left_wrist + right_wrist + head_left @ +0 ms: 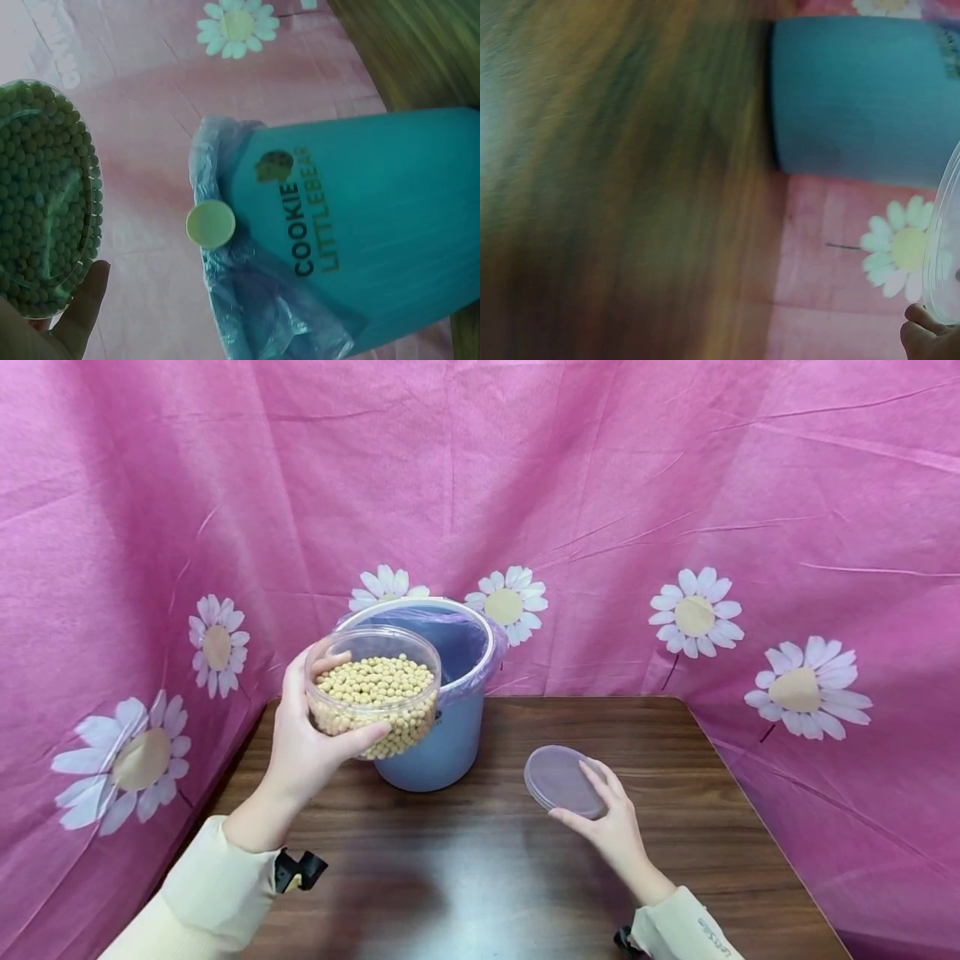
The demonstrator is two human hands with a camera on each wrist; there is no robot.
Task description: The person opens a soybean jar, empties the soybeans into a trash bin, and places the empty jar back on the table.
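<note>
My left hand (296,731) has a firm hold of a round tub (367,644), fingers curled about its left wall and thumb stretched across the near side. The tub is clear, glossy plastic, well filled with small, smooth, pale-yellow beads (375,683); it is up off the table, in front of the bin and hiding part of its rim. From the left wrist I see only part of it, cut off by the edge. My right hand (617,827), farther right and lower, pinches a thin translucent lid (562,778), thumb at the near edge and fingers on the right; the right wrist view catches just a sliver. Both forearms reach in from the near side in cream sleeves (217,881). The blue bin (453,739) stands at the far side, its white rim draped with a crinkled, filmy liner (498,653); I can't make out its bottom. Beneath is a wood-grained table (480,881), blurred at my right wrist, and around it creased pink cloth (585,460) with daisies.
</note>
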